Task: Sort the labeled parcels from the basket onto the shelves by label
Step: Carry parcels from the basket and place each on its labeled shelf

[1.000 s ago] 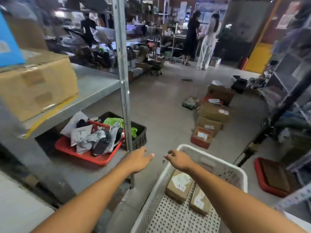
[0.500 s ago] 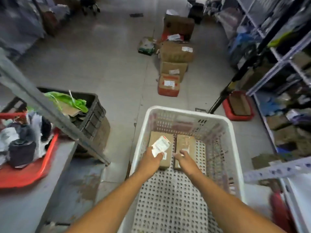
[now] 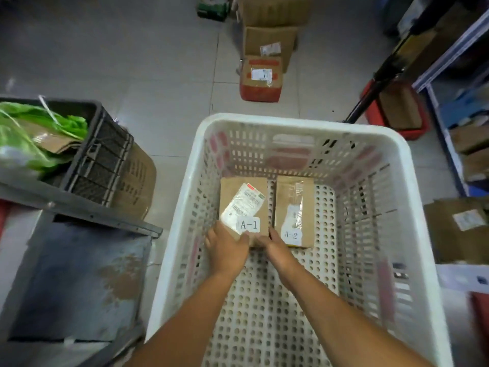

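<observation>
White perforated plastic walls of the basket (image 3: 397, 181) rise on all sides of two cardboard parcels lying flat side by side at its far end, the A-1 parcel (image 3: 244, 197) on the left and the A-2 parcel (image 3: 295, 205) just beside it, with the near half of the basket floor bare. The left hand (image 3: 227, 250) and right hand (image 3: 275, 246) both curl their fingers round the near edge of the A-1 parcel. A black crate (image 3: 103, 154) of green bags sits on the metal shelf (image 3: 79, 274) to the left, and more cardboard boxes (image 3: 262, 78) stand on the tiled floor beyond the basket.
</observation>
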